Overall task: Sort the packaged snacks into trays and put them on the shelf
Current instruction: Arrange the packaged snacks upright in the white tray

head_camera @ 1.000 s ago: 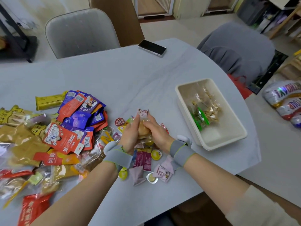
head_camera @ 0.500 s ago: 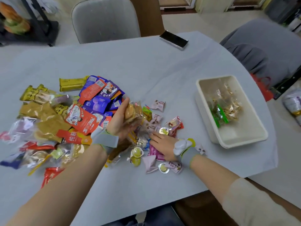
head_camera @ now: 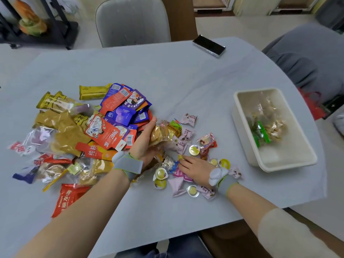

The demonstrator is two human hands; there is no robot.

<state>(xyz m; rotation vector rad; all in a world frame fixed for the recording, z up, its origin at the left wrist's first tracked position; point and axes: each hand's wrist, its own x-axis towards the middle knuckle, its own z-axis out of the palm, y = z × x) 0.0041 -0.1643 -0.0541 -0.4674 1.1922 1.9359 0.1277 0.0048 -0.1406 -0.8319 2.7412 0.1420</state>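
Head view shows the left hand (head_camera: 147,142) curled around a clear packet of golden biscuits (head_camera: 158,133), held just above the surface (head_camera: 167,77) beside the big heap of snacks (head_camera: 89,135) to its left. The right hand (head_camera: 195,169) lies flat, fingers extended, on small candies (head_camera: 178,144) between the two hands. The tray (head_camera: 273,164) sits well to the right of the right hand, a few clear packets already in it. The biscuit packet's long axis seems to run away from the wrist, far end pointing up and slightly right. The slippery wrapper could slide from the left hand's grip; a sweeping right hand might scatter candies off the near edge.
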